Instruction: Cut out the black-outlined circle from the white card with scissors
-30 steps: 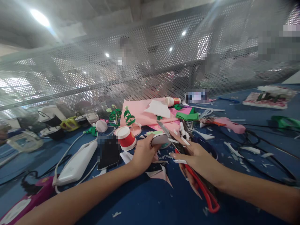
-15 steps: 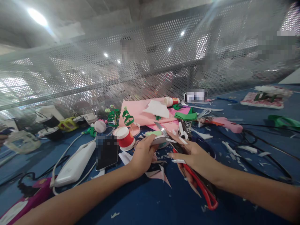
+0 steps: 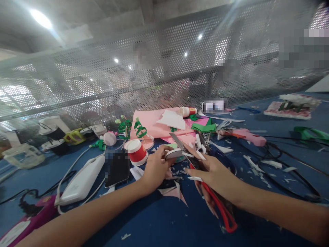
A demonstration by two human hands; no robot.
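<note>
My left hand (image 3: 155,168) grips a roll of white tape (image 3: 174,154), thumb and fingers around its left side. In my right hand (image 3: 218,173) are scissors with red handles (image 3: 223,213); their metal blades (image 3: 178,141) point up and left, beside the roll. A white strip (image 3: 193,156) runs from the roll to my right fingers, and whether the blades touch it I cannot tell. Under both hands lie scraps of pink and white paper (image 3: 177,192). A red and white paper cup (image 3: 137,152) stands just left of my left hand.
Behind the hands lie pink paper (image 3: 146,120), stacked cups (image 3: 189,112) and green paper (image 3: 205,127). A pink glue gun (image 3: 249,136) with a black cable is at right. To the left are a phone (image 3: 117,168), a white power bank (image 3: 83,180) and a purple object (image 3: 33,216).
The tape roll has turned slightly in my left hand, and my left fingers have shifted on it. The red scissor handles have moved a little left. A hand at the far left has left the view.
</note>
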